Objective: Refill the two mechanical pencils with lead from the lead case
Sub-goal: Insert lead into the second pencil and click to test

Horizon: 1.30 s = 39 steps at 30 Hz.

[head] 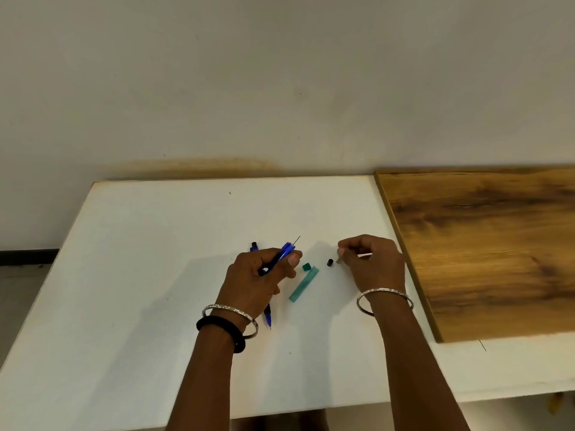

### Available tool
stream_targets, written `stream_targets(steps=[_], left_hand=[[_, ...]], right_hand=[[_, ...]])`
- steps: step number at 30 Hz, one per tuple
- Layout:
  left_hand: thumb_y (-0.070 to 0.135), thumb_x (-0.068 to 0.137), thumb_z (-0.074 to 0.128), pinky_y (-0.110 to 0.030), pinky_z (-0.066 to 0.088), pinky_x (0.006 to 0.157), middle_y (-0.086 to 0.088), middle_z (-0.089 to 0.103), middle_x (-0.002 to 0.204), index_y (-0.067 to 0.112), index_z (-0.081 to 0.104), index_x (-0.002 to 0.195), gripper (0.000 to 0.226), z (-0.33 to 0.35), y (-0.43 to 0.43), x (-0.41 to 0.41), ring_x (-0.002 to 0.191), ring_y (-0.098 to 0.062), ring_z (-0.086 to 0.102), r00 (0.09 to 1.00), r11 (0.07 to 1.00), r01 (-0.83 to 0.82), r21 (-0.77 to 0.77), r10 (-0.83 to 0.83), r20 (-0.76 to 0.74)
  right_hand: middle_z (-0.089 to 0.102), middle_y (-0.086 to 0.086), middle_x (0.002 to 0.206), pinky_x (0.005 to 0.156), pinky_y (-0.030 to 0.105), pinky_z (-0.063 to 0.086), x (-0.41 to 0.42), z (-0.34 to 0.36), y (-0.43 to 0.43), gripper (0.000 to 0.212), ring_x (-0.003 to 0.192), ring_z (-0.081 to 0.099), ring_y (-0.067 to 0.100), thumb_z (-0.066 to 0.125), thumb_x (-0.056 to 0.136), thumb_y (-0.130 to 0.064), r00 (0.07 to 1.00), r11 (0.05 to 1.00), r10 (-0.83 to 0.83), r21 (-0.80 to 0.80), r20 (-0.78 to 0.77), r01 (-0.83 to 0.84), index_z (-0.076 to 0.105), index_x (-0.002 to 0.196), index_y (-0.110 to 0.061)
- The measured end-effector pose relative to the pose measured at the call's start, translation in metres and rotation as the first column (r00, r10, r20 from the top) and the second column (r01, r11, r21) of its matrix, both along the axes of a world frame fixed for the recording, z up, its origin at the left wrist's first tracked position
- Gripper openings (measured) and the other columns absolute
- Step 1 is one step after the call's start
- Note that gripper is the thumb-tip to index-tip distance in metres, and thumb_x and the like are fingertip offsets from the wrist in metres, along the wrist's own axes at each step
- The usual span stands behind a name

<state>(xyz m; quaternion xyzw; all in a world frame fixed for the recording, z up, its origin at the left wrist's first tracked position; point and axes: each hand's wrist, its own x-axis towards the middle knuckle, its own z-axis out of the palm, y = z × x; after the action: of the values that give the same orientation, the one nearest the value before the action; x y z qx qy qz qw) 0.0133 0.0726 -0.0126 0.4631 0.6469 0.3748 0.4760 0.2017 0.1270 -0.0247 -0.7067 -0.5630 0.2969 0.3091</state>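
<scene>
My left hand [259,279] grips a blue mechanical pencil [284,251], its uncapped end pointing up and away. A thin lead [297,239] sticks out of that end. A second blue pencil [267,317] lies on the table under the same hand, with its black end [254,245] showing beyond my knuckles. The green lead case [304,284] lies open between my hands, its green cap [306,267] just beside it. My right hand [373,262] rests on the table with fingertips pinched together, right beside a small black pencil cap [329,262]. I see nothing between those fingertips.
Everything lies on a white table [155,275] against a pale wall. A wooden board [485,244] covers the table's right side, close to my right hand. The table's front edge runs just below my forearms.
</scene>
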Motion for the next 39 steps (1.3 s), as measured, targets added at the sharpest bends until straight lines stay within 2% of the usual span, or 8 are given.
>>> stream_targets(steps=[7, 12, 16, 22, 31, 35, 37, 39], left_hand=[[0.047, 0.084, 0.058, -0.023, 0.047, 0.06, 0.007, 0.073, 0.079, 0.031, 0.073, 0.102, 0.029, 0.002, 0.0, -0.001, 0.049, -0.002, 0.05, 1.0, 1.0, 0.015, 0.011, -0.015, 0.027], [0.05, 0.082, 0.055, -0.019, 0.045, 0.053, 0.002, 0.073, 0.089, 0.028, 0.071, 0.111, 0.039, 0.012, 0.001, -0.001, 0.058, -0.006, 0.053, 0.879, 0.995, 0.053, 0.087, -0.088, 0.469], [0.052, 0.084, 0.052, -0.024, 0.047, 0.064, 0.005, 0.074, 0.093, 0.035, 0.07, 0.109, 0.035, 0.012, 0.0, -0.001, 0.068, -0.005, 0.056, 0.931, 0.993, 0.071, 0.089, -0.098, 0.351], [0.054, 0.083, 0.051, -0.025, 0.049, 0.069, 0.006, 0.074, 0.092, 0.036, 0.07, 0.109, 0.037, 0.012, -0.001, 0.0, 0.072, -0.004, 0.059, 0.944, 0.994, 0.076, 0.083, -0.099, 0.314], [0.052, 0.082, 0.055, -0.021, 0.042, 0.055, 0.008, 0.069, 0.075, 0.037, 0.072, 0.105, 0.032, 0.008, 0.0, 0.001, 0.059, -0.007, 0.049, 0.958, 0.997, 0.062, 0.043, -0.071, 0.276], [0.044, 0.086, 0.057, -0.016, 0.041, 0.051, 0.009, 0.069, 0.071, 0.033, 0.073, 0.105, 0.026, 0.005, 0.002, 0.001, 0.053, -0.004, 0.047, 0.966, 0.998, 0.048, 0.036, -0.056, 0.253], [0.038, 0.089, 0.058, -0.011, 0.041, 0.05, 0.008, 0.068, 0.069, 0.03, 0.073, 0.106, 0.024, 0.003, 0.002, 0.002, 0.051, -0.001, 0.048, 0.974, 0.999, 0.04, 0.037, -0.047, 0.223], [0.038, 0.091, 0.055, -0.009, 0.043, 0.052, 0.008, 0.069, 0.072, 0.029, 0.07, 0.111, 0.026, 0.001, 0.001, 0.003, 0.053, 0.001, 0.05, 0.99, 0.998, 0.045, 0.04, -0.05, 0.132]], right_hand=[[0.073, 0.004, 0.101, 0.082, 0.025, 0.048, -0.008, -0.002, -0.002, 0.015, 0.089, 0.067, 0.02, 0.066, 0.087, -0.008, 0.991, 1.0, 0.003, 0.029, 0.137, -0.007, 0.074, 0.098, -0.015], [0.073, 0.004, 0.103, 0.083, 0.027, 0.049, -0.007, -0.004, -0.002, 0.016, 0.09, 0.067, 0.021, 0.066, 0.087, -0.009, 0.981, 0.999, -0.034, 0.033, 0.189, 0.029, 0.073, 0.1, -0.015], [0.073, 0.004, 0.101, 0.083, 0.028, 0.05, -0.006, -0.008, -0.001, 0.016, 0.089, 0.068, 0.02, 0.066, 0.087, -0.009, 0.977, 0.999, -0.03, 0.035, 0.209, 0.023, 0.073, 0.099, -0.016], [0.072, 0.003, 0.101, 0.08, 0.022, 0.043, -0.006, -0.014, -0.001, 0.022, 0.083, 0.06, 0.011, 0.074, 0.082, -0.015, 0.972, 0.999, 0.023, -0.03, 0.233, -0.017, 0.072, 0.104, -0.018], [0.073, 0.003, 0.091, 0.073, 0.02, 0.042, -0.008, -0.017, 0.003, 0.011, 0.073, 0.056, 0.009, 0.078, 0.078, -0.02, 0.963, 0.998, 0.026, -0.055, 0.269, -0.011, 0.076, 0.089, -0.017], [0.072, 0.007, 0.094, 0.073, 0.022, 0.042, -0.009, -0.02, 0.003, 0.009, 0.085, 0.065, 0.02, 0.074, 0.081, -0.014, 0.947, 0.994, 0.046, -0.108, 0.319, -0.012, 0.073, 0.09, -0.013], [0.069, 0.007, 0.094, 0.073, 0.022, 0.042, -0.01, -0.019, 0.002, 0.01, 0.083, 0.062, 0.019, 0.071, 0.083, -0.009, 0.944, 0.998, 0.016, -0.058, 0.33, 0.003, 0.069, 0.092, -0.011], [0.067, 0.002, 0.086, 0.071, 0.024, 0.048, -0.01, -0.012, 0.002, 0.011, 0.075, 0.059, 0.014, 0.068, 0.083, -0.003, 0.979, 0.996, -0.077, 0.061, 0.187, 0.066, 0.065, 0.087, -0.013]])
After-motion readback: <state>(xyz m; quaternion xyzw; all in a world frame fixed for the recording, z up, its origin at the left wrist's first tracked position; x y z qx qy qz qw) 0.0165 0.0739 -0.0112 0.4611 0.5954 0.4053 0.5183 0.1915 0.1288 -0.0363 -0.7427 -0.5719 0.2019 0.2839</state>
